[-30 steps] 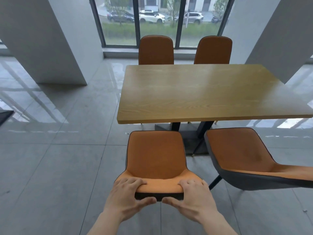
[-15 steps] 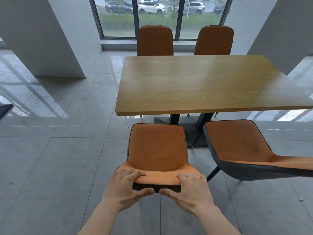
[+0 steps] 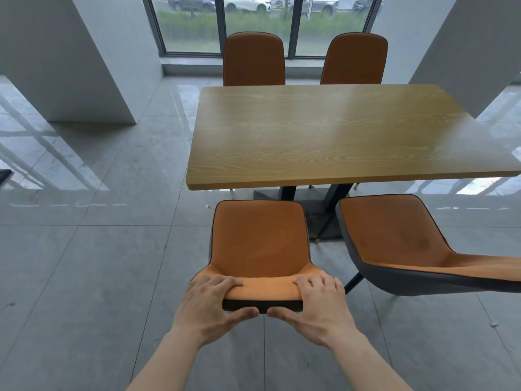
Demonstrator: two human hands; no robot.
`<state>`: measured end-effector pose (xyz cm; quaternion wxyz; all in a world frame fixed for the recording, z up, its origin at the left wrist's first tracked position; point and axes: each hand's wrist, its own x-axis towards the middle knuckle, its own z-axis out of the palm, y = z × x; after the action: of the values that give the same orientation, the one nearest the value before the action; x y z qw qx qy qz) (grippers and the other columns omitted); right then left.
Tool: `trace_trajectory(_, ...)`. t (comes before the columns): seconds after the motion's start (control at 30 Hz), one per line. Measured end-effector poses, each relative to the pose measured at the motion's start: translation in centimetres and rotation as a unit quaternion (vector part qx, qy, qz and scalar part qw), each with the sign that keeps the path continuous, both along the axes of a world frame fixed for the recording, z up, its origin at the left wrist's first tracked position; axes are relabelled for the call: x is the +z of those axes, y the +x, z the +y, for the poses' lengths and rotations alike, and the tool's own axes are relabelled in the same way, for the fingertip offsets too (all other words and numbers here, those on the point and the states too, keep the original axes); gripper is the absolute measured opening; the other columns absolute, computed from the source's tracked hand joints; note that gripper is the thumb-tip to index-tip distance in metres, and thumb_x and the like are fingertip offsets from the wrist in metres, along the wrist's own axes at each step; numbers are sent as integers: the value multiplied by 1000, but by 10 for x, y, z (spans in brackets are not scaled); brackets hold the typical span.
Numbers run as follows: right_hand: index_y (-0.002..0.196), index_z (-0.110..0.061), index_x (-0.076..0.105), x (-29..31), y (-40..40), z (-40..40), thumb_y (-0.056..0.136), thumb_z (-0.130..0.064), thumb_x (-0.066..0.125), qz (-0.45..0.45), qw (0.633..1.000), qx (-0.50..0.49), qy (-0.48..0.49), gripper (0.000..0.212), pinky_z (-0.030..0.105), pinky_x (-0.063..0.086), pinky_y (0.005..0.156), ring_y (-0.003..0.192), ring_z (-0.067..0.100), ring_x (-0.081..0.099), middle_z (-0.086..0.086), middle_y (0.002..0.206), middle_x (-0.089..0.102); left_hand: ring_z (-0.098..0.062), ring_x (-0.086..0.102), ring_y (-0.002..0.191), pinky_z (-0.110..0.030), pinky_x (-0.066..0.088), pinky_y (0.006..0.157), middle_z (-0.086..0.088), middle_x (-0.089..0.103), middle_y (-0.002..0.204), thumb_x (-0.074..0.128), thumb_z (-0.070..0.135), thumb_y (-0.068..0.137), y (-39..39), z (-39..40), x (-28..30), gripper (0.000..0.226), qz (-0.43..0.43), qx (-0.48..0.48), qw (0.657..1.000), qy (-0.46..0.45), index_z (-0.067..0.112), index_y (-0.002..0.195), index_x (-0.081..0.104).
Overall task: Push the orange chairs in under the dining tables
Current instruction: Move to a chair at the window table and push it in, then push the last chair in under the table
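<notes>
An orange chair [image 3: 259, 238] with a dark shell stands in front of me, its seat facing the wooden dining table [image 3: 338, 134]. My left hand [image 3: 208, 303] and my right hand [image 3: 315, 303] both grip the top of its backrest, fingers over the front and thumbs on the dark back. The seat's front edge sits just short of the table's near edge. A second orange chair [image 3: 400, 244] stands to the right, turned at an angle and pulled out from the table. Two more orange chairs [image 3: 253, 60] [image 3: 355, 60] are tucked in on the far side.
The table's black pedestal base [image 3: 315, 204] stands under its middle, between the two near chairs. White pillars [image 3: 70, 57] [image 3: 465, 52] flank the table left and right. Tall windows [image 3: 253, 18] close off the back. Grey tiled floor [image 3: 84, 277] stretches to the left.
The chair has slid forward towards the table with both hands on its backrest, and my view has come closer to the table.
</notes>
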<state>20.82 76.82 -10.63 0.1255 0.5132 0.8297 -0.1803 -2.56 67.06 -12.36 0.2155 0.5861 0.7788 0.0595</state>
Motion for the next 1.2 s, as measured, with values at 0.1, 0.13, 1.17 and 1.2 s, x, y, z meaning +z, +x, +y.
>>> trace_trajectory(0.1,140,-35,47,-1,-1,2,59,-109,21,4,1000,1,4,113,52,22,122,141,28,33,-4,143,52,-8,45,121,-35,37,108,24,55,129,26,108,59,-1,2,-1,96,-2,1,1000,-4,49,130,50)
trace_trajectory(0.13,140,-34,46,0,-1,4,59,-109,21,4,1000,5,5,113,52,22,122,142,28,33,-4,143,51,-9,46,121,-35,37,108,24,55,129,26,108,59,-1,3,0,95,-4,1,1000,-3,49,130,50)
trace_trajectory(1.17,162,-39,8,51,62,-6,63,-107,22,17,998,-52,44,121,57,-1,128,160,28,-5,6,173,6,-22,10,154,-51,-7,124,9,19,167,26,101,72,43,4,30,97,18,-32,996,84,52,154,8)
trace_trajectory(1.2,162,-39,8,60,78,-2,64,-107,21,17,997,-66,47,120,56,-1,128,160,28,-5,5,174,6,-22,10,155,-51,-7,124,9,18,167,25,101,72,52,12,36,96,18,-39,995,85,52,154,7)
